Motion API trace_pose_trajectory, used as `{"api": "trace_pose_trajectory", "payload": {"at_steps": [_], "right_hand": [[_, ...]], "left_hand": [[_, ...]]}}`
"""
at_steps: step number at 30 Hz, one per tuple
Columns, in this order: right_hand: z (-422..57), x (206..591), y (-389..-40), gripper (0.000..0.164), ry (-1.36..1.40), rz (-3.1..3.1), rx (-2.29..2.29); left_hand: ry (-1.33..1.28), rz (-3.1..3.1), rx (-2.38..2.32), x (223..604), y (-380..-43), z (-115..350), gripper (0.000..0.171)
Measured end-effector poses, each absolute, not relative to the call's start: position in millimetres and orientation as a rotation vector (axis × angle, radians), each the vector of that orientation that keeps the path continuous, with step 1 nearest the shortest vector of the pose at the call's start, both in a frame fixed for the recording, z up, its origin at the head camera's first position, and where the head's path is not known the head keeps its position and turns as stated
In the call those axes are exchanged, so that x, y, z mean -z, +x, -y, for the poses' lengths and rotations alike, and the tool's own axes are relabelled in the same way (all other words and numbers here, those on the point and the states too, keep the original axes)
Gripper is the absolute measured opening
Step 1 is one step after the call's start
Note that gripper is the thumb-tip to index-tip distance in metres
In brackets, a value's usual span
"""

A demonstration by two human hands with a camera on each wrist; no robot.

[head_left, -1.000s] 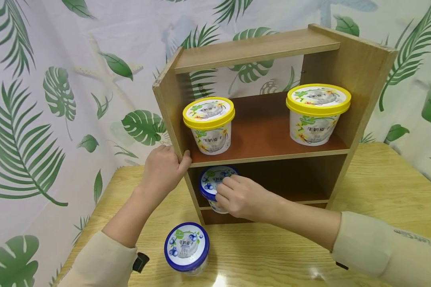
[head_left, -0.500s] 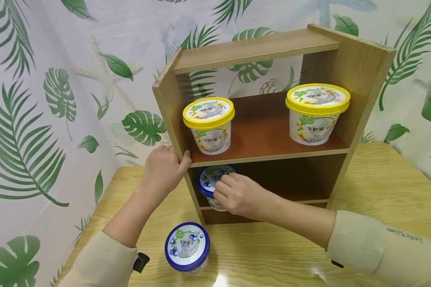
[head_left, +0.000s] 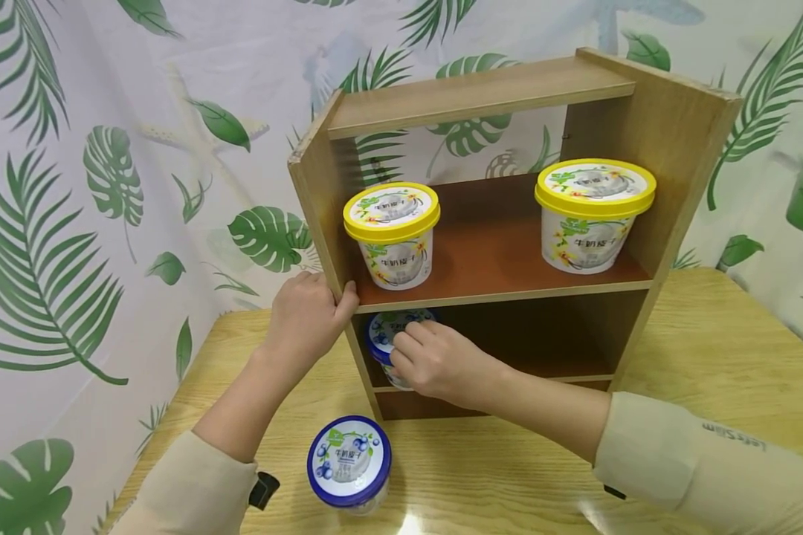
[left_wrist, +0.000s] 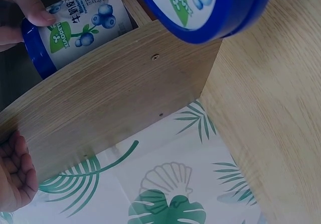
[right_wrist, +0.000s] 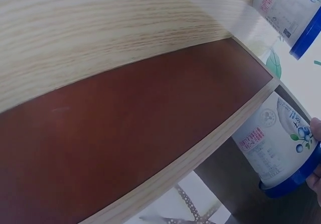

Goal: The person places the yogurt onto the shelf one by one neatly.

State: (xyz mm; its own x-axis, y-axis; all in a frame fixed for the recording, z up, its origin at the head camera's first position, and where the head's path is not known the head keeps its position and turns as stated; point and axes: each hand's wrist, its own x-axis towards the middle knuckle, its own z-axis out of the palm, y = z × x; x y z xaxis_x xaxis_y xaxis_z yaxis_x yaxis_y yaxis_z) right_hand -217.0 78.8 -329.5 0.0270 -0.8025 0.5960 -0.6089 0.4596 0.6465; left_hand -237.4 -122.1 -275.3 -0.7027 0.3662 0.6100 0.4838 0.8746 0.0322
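Note:
My left hand (head_left: pixel 305 316) grips the left side panel (head_left: pixel 321 200) of a small wooden shelf (head_left: pixel 482 95), its thumb on the front edge. In the left wrist view, curled fingers (left_wrist: pixel 19 169) show beside that panel. My right hand (head_left: pixel 442 364) pinches the lid rim of a blue-lidded blueberry tub (head_left: pixel 384 331), upright at the left of the lower compartment. The left wrist view shows thumb and fingers on this tub (left_wrist: pixel 83 25); the right hand hides part of it in the head view. A second blue-lidded tub (head_left: pixel 348 459) stands on the table before the shelf.
On the upper shelf board (head_left: pixel 485 245) stand two yellow-lidded tubs, one at the left (head_left: pixel 395 238) and a bigger one at the right (head_left: pixel 592 215). A leaf-patterned cloth (head_left: pixel 194 96) hangs behind the wooden table (head_left: pixel 723 357).
My right hand has moved slightly left and inward, carrying the blue-lidded tub deeper into the lower compartment, closer to the left panel. The left hand keeps its hold.

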Motion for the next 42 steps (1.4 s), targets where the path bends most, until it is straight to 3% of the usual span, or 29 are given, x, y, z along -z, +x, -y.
{"api": "trace_pose_trajectory", "payload": {"at_steps": [16, 27, 42], "right_hand": [[-76, 331, -216, 0.026, 1.164, 1.736, 0.233], [-87, 312, -208, 0.043, 1.189, 1.691, 0.061], [-102, 318, -188, 0.043, 1.261, 1.712, 0.003]], "left_hand": [[-0.618, 2.42, 0.235, 274, -236, 122, 0.038], [-0.615, 2.438, 0.242, 274, -236, 121, 0.039], [-0.59, 2.454, 0.23, 274, -236, 121, 0.039]]}}
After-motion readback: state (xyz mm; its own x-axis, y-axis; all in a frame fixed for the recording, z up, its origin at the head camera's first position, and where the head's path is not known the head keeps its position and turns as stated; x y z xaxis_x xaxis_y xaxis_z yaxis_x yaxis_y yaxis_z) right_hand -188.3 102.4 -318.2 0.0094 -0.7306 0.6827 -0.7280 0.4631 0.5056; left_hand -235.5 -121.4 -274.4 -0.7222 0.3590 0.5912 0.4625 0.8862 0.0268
